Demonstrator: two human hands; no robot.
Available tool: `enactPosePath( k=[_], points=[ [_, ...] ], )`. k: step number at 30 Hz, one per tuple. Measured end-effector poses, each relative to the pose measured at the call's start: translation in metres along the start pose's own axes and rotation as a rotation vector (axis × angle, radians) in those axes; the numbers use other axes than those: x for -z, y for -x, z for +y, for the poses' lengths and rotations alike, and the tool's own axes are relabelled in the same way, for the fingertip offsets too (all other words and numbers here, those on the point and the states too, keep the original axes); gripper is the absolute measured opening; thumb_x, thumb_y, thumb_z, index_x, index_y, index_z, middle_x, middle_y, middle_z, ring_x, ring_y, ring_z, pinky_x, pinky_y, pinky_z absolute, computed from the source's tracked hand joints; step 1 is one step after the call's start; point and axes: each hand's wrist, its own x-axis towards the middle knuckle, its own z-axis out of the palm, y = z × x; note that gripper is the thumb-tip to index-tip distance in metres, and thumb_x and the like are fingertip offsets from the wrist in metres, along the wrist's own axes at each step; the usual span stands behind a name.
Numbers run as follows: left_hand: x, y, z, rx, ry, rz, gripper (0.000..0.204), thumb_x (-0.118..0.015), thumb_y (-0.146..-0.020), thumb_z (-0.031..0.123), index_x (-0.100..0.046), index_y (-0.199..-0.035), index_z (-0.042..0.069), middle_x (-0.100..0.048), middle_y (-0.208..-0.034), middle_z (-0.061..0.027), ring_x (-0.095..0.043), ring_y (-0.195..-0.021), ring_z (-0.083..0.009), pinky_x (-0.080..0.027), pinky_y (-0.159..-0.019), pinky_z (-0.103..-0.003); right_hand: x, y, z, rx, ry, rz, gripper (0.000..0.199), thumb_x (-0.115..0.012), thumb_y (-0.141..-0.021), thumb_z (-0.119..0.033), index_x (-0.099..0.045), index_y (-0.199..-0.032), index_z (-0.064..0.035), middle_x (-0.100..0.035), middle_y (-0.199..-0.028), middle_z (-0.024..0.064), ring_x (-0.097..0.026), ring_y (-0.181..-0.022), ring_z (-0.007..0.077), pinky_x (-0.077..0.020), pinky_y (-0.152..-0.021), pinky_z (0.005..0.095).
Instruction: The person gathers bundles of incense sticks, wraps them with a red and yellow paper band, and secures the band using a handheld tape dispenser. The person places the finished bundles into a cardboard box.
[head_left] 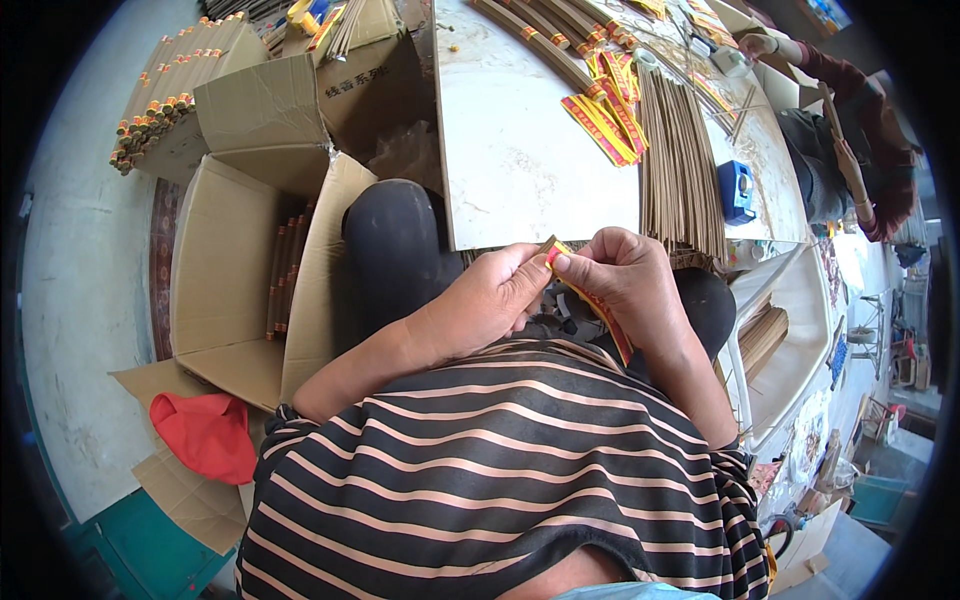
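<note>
Far left, bundled incense sticks (165, 95) lie stacked on a closed cardboard box, their coloured tips facing the floor side. Just below sits an open cardboard carton (225, 270), flaps spread, with a few wrapped bundles (285, 270) lying along its inner right wall. A red cloth (205, 432) rests on flattened cardboard at the lower left.

Now to the middle: the left hand (485, 300) is curled, thumb and forefinger pinched on the near end of a red-and-yellow paper wrapper strip (590, 300). It is held over the lap, just in front of the near edge of the pale table (510, 150). The right hand (625, 275) meets it from the other side, fingers bent closed and fingertips pressed on the same end of the strip, while the rest of the strip trails down under the right palm toward the striped shirt.

On the table, more red-and-yellow wrappers (605, 115) lie fanned near the centre, touching a big loose sheaf of brown incense sticks (680, 165) that runs to the near edge. A blue tape dispenser (737, 190) sits just right of the sheaf. At the far right corner, another person's hand (760, 43) rests on the table.
</note>
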Motion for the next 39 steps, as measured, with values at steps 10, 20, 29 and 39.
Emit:
enactPosePath(
  k=[10,20,29,39],
  points=[
    [0.003,0.002,-0.005,-0.057,0.084,-0.039,0.04,-0.026,-0.1,0.035,-0.045,-0.105,0.0,-0.043,-0.07,-0.0013,-0.04,-0.061,-0.0062,-0.036,-0.054,-0.019,-0.002,0.002,-0.002,-0.008,0.073,0.025,0.029,-0.072,-0.077,-0.025,-0.06,-0.074,0.0014,-0.058,-0.063,0.0036,-0.05,-0.055,0.0063,-0.0426,-0.049,0.0192],
    [-0.006,0.001,-0.001,-0.086,0.034,0.031,0.039,-0.027,-0.099,0.035,-0.048,-0.093,0.002,-0.041,-0.063,0.0013,-0.038,-0.053,-0.0047,-0.034,-0.049,-0.016,0.002,0.005,0.002,0.021,0.022,0.016,0.028,-0.071,-0.078,-0.023,-0.06,-0.073,0.0024,-0.058,-0.061,0.0052,-0.052,-0.056,0.0077,-0.0445,-0.05,0.0215],
    [-0.007,0.002,-0.001,-0.053,0.079,0.035,0.036,-0.029,-0.099,0.034,-0.048,-0.093,0.004,-0.046,-0.063,-0.0004,-0.041,-0.051,-0.0042,-0.035,-0.046,-0.016,0.001,0.002,0.018,0.137,-0.063,0.008,0.03,-0.074,-0.074,-0.025,-0.056,-0.069,-0.0012,-0.056,-0.06,0.0017,-0.048,-0.056,0.0056,-0.0425,-0.049,0.0202],
    [-0.009,0.0,0.002,0.013,0.12,0.029,0.038,-0.031,-0.098,0.037,-0.049,-0.094,0.004,-0.048,-0.066,-0.0002,-0.043,-0.052,-0.004,-0.036,-0.047,-0.015,0.01,-0.007,0.027,0.155,-0.263,-0.124,0.027,-0.076,-0.073,-0.019,-0.055,-0.067,-0.0036,-0.052,-0.06,-0.002,-0.044,-0.055,0.0036,-0.0365,-0.047,0.0175]
  ],
)
